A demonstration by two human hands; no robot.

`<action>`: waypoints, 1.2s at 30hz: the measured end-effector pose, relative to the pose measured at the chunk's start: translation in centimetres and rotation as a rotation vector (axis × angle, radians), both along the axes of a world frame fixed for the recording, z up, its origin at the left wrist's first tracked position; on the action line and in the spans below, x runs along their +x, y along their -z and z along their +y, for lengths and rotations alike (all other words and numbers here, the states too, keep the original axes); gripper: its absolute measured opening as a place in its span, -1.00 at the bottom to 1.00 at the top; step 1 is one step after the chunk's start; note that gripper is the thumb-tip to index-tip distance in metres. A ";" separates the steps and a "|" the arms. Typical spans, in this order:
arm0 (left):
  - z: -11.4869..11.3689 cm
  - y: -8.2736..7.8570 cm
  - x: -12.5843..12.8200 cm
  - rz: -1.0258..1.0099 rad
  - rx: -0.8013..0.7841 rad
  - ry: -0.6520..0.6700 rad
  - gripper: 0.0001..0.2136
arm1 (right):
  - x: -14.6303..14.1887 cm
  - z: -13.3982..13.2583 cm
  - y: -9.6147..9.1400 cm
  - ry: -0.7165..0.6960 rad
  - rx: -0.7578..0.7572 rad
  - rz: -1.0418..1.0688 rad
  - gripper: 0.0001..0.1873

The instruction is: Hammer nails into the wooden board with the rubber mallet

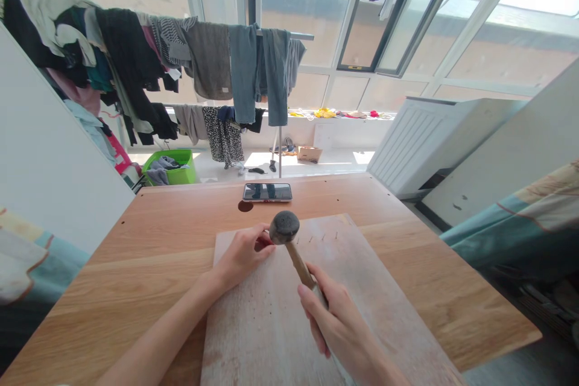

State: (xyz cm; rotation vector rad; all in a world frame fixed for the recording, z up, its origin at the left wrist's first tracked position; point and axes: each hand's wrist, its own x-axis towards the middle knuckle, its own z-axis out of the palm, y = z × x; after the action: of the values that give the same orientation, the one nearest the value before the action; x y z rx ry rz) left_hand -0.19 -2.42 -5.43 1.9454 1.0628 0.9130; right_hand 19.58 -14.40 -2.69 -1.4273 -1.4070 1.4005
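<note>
While the right hand [332,310] has its fingers clamped around a black-headed mallet with a wooden handle [296,260], above a pale scuffed wooden board [280,325], the left hand [244,256] is by the mallet head, fingertips partly hidden, can't tell if pinching anything. Thin upright nails [323,237] in board. Black rectangular phone [267,192] on brown wooden tabletop [136,265]. Beyond: green plastic tub [187,178], grey clothes [165,164] inside; small brown cardboard box [310,154], contents unclear.
</note>
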 end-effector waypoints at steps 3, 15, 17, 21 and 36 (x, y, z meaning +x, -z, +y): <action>0.0 0.1 0.0 -0.006 0.008 0.002 -0.94 | 0.1 0.1 -0.1 -0.017 -0.005 -0.028 -0.62; 0.1 0.4 -0.1 0.000 0.024 0.003 -0.87 | 0.0 -0.3 0.5 -0.002 -0.007 -0.064 -0.57; 0.1 0.4 -0.1 -0.022 -0.003 0.004 -0.83 | 0.0 -0.3 0.1 0.032 0.015 -0.022 -0.59; 0.1 0.7 0.0 -0.030 -0.015 -0.009 -0.75 | 0.2 -0.1 -0.6 0.064 0.029 0.004 -0.62; 0.1 0.2 -0.1 0.008 0.030 0.007 -0.85 | 0.1 -0.1 -1.0 -0.051 -0.032 -0.118 -0.63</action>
State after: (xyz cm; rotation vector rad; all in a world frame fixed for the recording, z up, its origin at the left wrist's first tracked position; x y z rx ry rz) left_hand -0.27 -2.34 -5.66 1.9770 1.0522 0.9232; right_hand 19.72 -14.48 -1.68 -1.5253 -1.5109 1.3959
